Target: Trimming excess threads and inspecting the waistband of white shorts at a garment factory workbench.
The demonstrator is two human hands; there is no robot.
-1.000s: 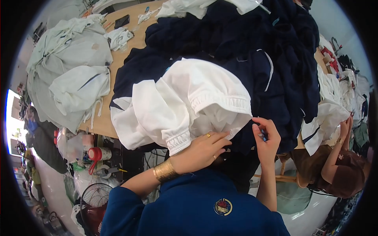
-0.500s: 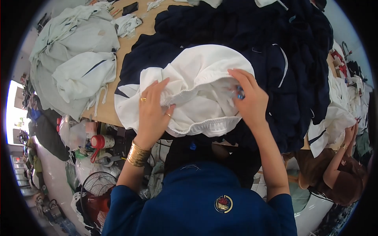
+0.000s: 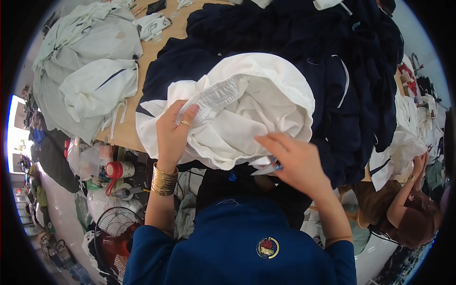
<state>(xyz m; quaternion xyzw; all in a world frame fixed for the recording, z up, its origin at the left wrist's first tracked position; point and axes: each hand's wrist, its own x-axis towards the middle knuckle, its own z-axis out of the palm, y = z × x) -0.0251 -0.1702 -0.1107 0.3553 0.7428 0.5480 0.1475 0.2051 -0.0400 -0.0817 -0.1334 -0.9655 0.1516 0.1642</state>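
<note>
Between left fingers tight on waistband and right fingers around snips, white garment

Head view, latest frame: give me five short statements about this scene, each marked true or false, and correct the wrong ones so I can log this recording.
1. The left grip pinches the gathered waistband of the white garment. True.
2. The clothes piled beyond the white garment are bright red. False: dark navy clothes are piled there.
3. The right grip holds a small bladed tool. True.
4. Both of the person's wrists are bare. False: a gold bracelet circles the left one.
5. Another person's arm shows at the right of the view. True.
</note>
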